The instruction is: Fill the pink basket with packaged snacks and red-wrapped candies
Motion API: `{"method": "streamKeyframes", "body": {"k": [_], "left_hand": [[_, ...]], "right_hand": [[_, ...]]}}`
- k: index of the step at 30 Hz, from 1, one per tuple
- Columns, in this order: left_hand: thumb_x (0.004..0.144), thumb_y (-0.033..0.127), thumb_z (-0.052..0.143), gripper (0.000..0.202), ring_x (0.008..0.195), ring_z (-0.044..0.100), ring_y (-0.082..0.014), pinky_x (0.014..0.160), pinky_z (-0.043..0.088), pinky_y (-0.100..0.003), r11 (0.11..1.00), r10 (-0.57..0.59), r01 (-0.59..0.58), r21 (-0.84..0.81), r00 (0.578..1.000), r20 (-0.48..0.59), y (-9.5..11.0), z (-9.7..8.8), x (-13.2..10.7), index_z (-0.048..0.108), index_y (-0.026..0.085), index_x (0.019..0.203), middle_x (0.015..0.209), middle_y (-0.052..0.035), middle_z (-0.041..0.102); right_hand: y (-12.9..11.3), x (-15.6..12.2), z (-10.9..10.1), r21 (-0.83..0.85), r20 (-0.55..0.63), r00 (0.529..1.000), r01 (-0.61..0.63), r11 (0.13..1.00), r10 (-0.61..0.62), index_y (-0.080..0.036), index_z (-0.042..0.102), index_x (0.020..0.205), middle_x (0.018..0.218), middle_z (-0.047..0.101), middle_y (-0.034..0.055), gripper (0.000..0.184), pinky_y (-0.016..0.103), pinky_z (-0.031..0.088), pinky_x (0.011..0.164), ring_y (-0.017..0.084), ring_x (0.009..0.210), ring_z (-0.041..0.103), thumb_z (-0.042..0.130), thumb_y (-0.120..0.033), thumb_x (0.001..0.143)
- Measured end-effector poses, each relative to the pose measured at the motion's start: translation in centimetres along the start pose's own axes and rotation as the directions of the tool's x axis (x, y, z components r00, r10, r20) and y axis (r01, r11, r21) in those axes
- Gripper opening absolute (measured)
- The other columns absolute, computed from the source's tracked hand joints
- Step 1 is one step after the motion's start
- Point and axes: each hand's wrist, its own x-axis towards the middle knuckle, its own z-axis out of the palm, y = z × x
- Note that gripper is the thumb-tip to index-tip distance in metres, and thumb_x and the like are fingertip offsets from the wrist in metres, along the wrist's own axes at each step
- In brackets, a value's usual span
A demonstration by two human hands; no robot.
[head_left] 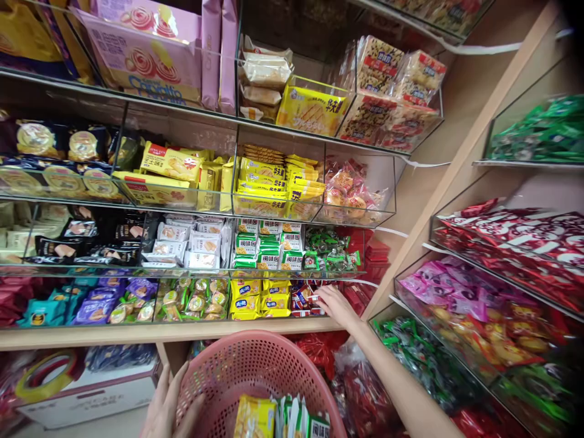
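Note:
A pink perforated plastic basket (260, 344) fills the lower middle of the view. My left hand (168, 398) grips it at its left rim, fingers outside and thumb at the inner wall. Inside lie a yellow snack packet (254, 418) and several green-and-white packets (292, 417). My right hand (336, 306) reaches into the right end of the lowest shelf bin, fingertips closed on a small red, white and blue snack packet (301, 298). Beside that bin's contents sit yellow packets (261, 298) in rows.
Clear-fronted bins of wrapped snacks rise above, with green-and-white packets (269, 244) one tier up. On the right, a side shelf holds red bags (515, 231) and pink packets (451, 286). Below stand a white carton (95, 395) with yellow tape roll (48, 377) and red bags (367, 389).

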Motion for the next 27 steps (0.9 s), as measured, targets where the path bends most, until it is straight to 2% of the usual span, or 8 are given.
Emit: {"method": "streamKeyframes", "body": {"k": [3, 6, 9, 12, 15, 18, 23, 27], "left_hand": [[0.082, 0.047, 0.035, 0.053, 0.134, 0.025, -0.0284, 0.104, 0.032, -0.049, 1.000, 0.009, -0.009, -0.017, 1.000, -0.013, 0.4, -0.1, 0.1, 0.044, 0.018, 0.125, 0.144, -0.0161, 0.028], [0.079, 0.048, 0.041, 0.053, 0.133, 0.028, -0.0268, 0.107, 0.030, -0.046, 0.997, -0.006, 0.007, -0.076, 1.000, 0.012, 1.4, -0.2, 0.4, 0.047, 0.019, 0.123, 0.143, -0.0130, 0.033], [0.074, 0.050, 0.050, 0.053, 0.127, 0.039, -0.0274, 0.107, 0.030, -0.046, 0.978, -0.052, 0.089, -0.187, 0.980, 0.194, 3.7, -0.5, 1.3, 0.055, 0.020, 0.117, 0.132, -0.0105, 0.049], [0.074, 0.049, 0.052, 0.046, 0.120, 0.048, -0.0254, 0.104, 0.036, -0.042, 0.893, -0.016, 0.223, -0.391, 0.884, 0.467, 7.7, -1.2, 2.3, 0.060, 0.022, 0.110, 0.124, -0.0077, 0.057], [0.073, 0.047, 0.057, 0.043, 0.116, 0.051, -0.0263, 0.100, 0.040, -0.040, 0.702, -0.025, 0.456, -0.547, 0.783, 0.621, 12.2, -1.7, 2.8, 0.063, 0.019, 0.105, 0.120, -0.0108, 0.060], [0.068, 0.041, 0.067, 0.044, 0.113, 0.054, -0.0263, 0.096, 0.043, -0.038, 0.449, -0.046, 0.645, -0.618, 0.707, 0.705, 15.6, -1.7, 2.4, 0.064, 0.018, 0.104, 0.118, -0.0120, 0.061], [0.070, 0.035, 0.068, 0.043, 0.109, 0.056, -0.0243, 0.092, 0.045, -0.034, 0.129, -0.027, 0.684, -0.718, 0.726, 0.687, 17.9, -0.6, 1.0, 0.062, 0.019, 0.109, 0.118, -0.0107, 0.062], [0.069, 0.034, 0.069, 0.040, 0.101, 0.060, -0.0233, 0.088, 0.048, -0.033, -0.001, -0.171, 0.653, -0.757, 0.746, 0.644, 17.5, 0.3, 0.5, 0.064, 0.016, 0.105, 0.108, -0.0089, 0.067]], "right_hand": [[-0.4, -0.3, -0.8, 0.090, -0.069, 0.995, -0.066, 0.994, 0.073, -0.021, 0.056, 0.101, 0.098, 0.062, 0.0057, 0.019, 0.034, 0.043, 0.082, 0.020, 0.092, 0.055, 0.047, -0.027, 0.086], [-2.0, -0.9, -1.3, 0.438, -0.074, 0.968, -0.185, 0.880, 0.240, -0.019, 0.058, 0.098, 0.092, 0.065, 0.0045, 0.026, 0.032, 0.047, 0.076, 0.019, 0.084, 0.060, 0.054, -0.039, 0.082], [-5.0, -1.7, -2.1, 0.838, 0.093, 0.908, -0.293, 0.461, 0.408, -0.018, 0.061, 0.092, 0.092, 0.067, 0.0038, 0.033, 0.032, 0.048, 0.078, 0.019, 0.085, 0.062, 0.068, -0.041, 0.069], [-8.6, -2.6, -2.9, 0.927, 0.313, 0.860, -0.368, 0.066, 0.402, -0.017, 0.060, 0.092, 0.093, 0.068, 0.0041, 0.034, 0.033, 0.049, 0.080, 0.018, 0.086, 0.063, 0.072, -0.036, 0.067], [-12.1, -3.4, -3.1, 0.893, 0.443, 0.823, -0.374, -0.248, 0.355, -0.018, 0.058, 0.091, 0.087, 0.069, 0.0024, 0.029, 0.031, 0.051, 0.078, 0.014, 0.078, 0.065, 0.073, -0.029, 0.068], [-15.4, -4.0, -2.1, 0.837, 0.478, 0.804, -0.296, -0.461, 0.353, -0.020, 0.056, 0.091, 0.091, 0.069, 0.0024, 0.029, 0.032, 0.051, 0.079, 0.014, 0.078, 0.065, 0.073, -0.024, 0.068], [-20.1, -4.9, 0.0, 0.793, 0.492, 0.756, -0.184, -0.581, 0.431, -0.023, 0.058, 0.096, 0.101, 0.067, 0.0019, 0.034, 0.032, 0.051, 0.080, 0.017, 0.090, 0.063, 0.074, -0.022, 0.066], [-22.5, -6.0, 0.6, 0.864, 0.425, 0.808, -0.229, -0.448, 0.407, -0.024, 0.057, 0.102, 0.102, 0.065, 0.0038, 0.038, 0.034, 0.051, 0.078, 0.020, 0.094, 0.061, 0.072, -0.031, 0.068]]}}
